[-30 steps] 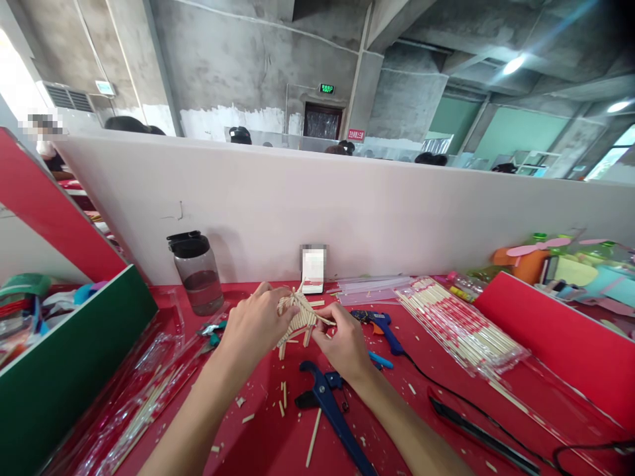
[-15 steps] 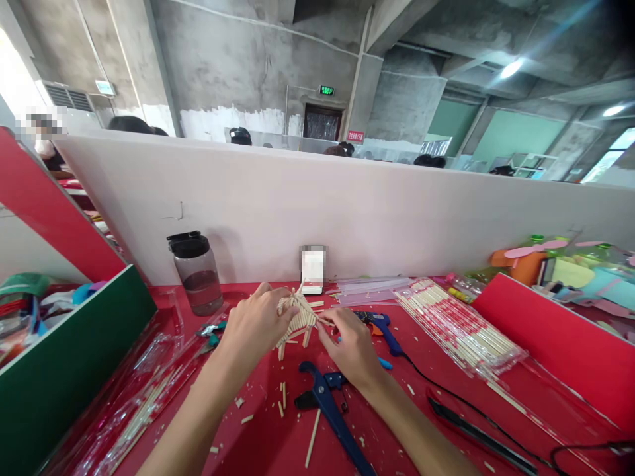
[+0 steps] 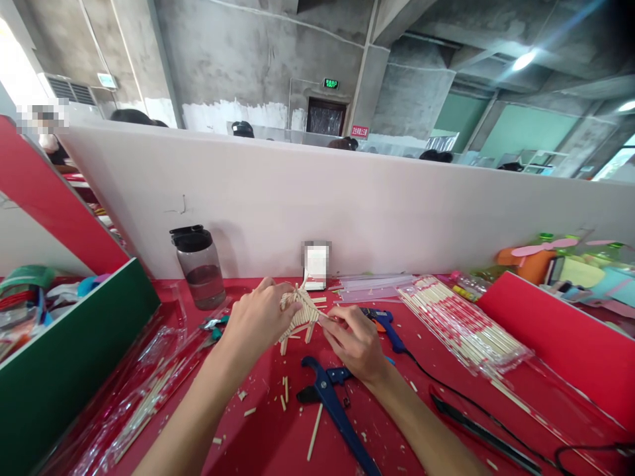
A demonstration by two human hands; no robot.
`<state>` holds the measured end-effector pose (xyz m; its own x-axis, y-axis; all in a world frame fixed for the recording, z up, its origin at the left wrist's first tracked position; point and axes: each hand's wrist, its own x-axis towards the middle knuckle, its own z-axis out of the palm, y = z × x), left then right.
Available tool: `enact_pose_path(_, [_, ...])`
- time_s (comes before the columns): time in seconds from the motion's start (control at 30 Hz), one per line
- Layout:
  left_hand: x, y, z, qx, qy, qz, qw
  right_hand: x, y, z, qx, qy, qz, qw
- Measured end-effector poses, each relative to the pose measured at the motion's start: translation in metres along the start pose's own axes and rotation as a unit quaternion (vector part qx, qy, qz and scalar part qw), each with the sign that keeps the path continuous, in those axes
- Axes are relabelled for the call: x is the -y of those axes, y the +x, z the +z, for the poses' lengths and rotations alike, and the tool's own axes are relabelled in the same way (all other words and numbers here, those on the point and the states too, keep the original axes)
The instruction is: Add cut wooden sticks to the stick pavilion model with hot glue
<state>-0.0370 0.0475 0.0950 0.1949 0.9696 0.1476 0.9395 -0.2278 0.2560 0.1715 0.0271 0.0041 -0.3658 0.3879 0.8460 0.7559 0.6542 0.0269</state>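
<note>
A small model made of thin wooden sticks point(image 3: 303, 316) stands on the red table, its short stick legs below a slatted body. My left hand point(image 3: 262, 311) is closed round the model's left side, thumb over its slats. At its right edge my right hand point(image 3: 354, 340) pinches the end of a thin wooden stick point(image 3: 321, 314), which meets the model. The right fingertips partly hide that end. Below the hands lies a blue pipe cutter point(image 3: 330, 396), with cut stick pieces point(image 3: 284, 393) beside it. Just behind my right hand rests a blue glue gun point(image 3: 384, 324).
A water bottle point(image 3: 198, 268) and a phone point(image 3: 316, 266) stand by the white partition point(image 3: 347, 205). Packs of wooden sticks point(image 3: 461, 320) lie right, near a black cutter knife point(image 3: 481, 430) and a cord. Pliers point(image 3: 215, 327) lie left. Green point(image 3: 79, 370) and red point(image 3: 560, 344) boards flank the table.
My right hand has shifted slightly away from the model, still pinching the stick. The left hand keeps its hold. The whole view has tilted slightly.
</note>
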Motion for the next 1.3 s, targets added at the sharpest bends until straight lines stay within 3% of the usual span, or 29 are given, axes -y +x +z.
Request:
enact_pose_path(0.3, [0.000,0.001,0.001,-0.003,0.001,0.009,1.000,0.002,0.001,0.001,0.013,0.002,0.032,0.999])
enact_pose_path(0.73, [0.000,0.001,0.002,-0.011,0.011,0.010,1.000,0.011,0.005,0.009,0.036,-0.109,0.052,0.992])
enact_pose_path(1.03, [-0.003,-0.002,0.001,-0.015,0.009,0.003,1.000,0.006,-0.003,0.021,0.044,-0.096,0.052,0.993])
enact_pose_path(1.3, [-0.005,-0.002,-0.001,-0.011,0.005,-0.002,1.000,0.003,-0.015,0.017,0.071,-0.061,0.033,0.995])
